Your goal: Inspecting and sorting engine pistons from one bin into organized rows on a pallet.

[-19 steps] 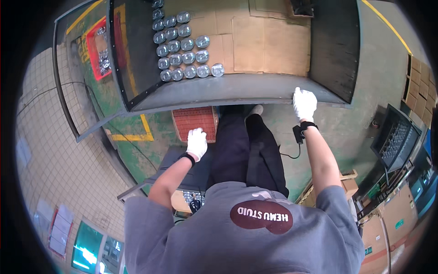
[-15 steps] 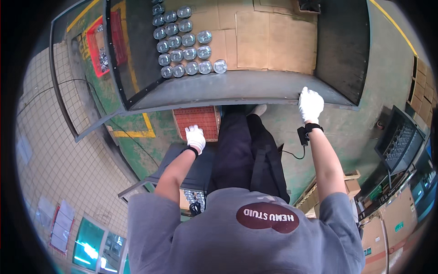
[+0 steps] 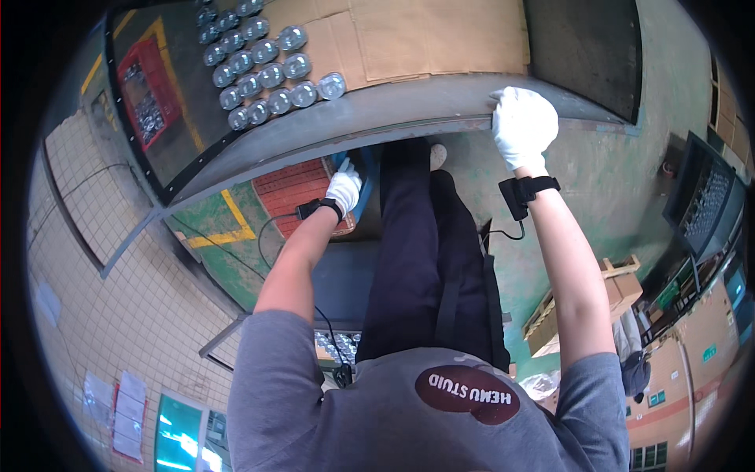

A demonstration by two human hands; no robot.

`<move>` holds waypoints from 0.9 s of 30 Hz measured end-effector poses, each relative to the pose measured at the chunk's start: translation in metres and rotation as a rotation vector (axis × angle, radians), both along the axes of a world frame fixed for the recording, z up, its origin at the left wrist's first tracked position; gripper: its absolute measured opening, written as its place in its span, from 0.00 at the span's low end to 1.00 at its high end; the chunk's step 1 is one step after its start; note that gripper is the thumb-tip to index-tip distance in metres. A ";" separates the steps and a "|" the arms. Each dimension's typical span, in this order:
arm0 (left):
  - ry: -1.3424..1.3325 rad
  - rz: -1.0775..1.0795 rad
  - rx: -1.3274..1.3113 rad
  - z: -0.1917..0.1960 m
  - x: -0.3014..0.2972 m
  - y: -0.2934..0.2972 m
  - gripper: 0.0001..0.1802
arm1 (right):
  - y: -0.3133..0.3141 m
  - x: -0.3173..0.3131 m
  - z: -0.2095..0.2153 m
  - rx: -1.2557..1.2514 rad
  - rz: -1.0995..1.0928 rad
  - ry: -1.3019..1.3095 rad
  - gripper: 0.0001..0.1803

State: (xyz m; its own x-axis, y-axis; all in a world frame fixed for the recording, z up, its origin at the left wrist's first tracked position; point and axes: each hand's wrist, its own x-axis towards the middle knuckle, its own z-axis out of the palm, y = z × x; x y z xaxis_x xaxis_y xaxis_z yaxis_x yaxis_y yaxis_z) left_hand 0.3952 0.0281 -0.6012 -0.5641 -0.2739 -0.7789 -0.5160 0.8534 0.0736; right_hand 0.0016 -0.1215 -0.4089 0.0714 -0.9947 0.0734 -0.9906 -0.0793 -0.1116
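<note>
My right hand (image 3: 525,126), in a white glove, is closed over the front edge of a grey metal bin (image 3: 370,130). Flat brown cardboard (image 3: 432,43) lines the bin's floor. Several clear, round glass-like pieces (image 3: 280,101) stand in rows at its left side. Below that front edge, my left hand (image 3: 344,190), also gloved in white, reaches forward with its fingers stretched out. It is beside a red slatted mat or crate (image 3: 295,189) and a blue strip or rim (image 3: 368,185); whether it touches either, I cannot tell.
A red basket of shiny pieces (image 3: 148,102) shows beyond the bin's left wall. On the right is a dark rack of clear pieces (image 3: 702,197), with cardboard boxes (image 3: 617,295) nearer to me. A thin cable (image 3: 263,236) hangs near my left forearm.
My left hand has moved forward, from above the red surface to beside the blue rim. My right hand stays on the bin's edge. The whole view has turned and shifted.
</note>
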 end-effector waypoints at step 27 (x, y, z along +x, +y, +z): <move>0.490 0.457 0.275 0.209 -0.053 -0.086 0.11 | 0.004 -0.013 -0.016 -0.195 -0.038 -0.170 0.04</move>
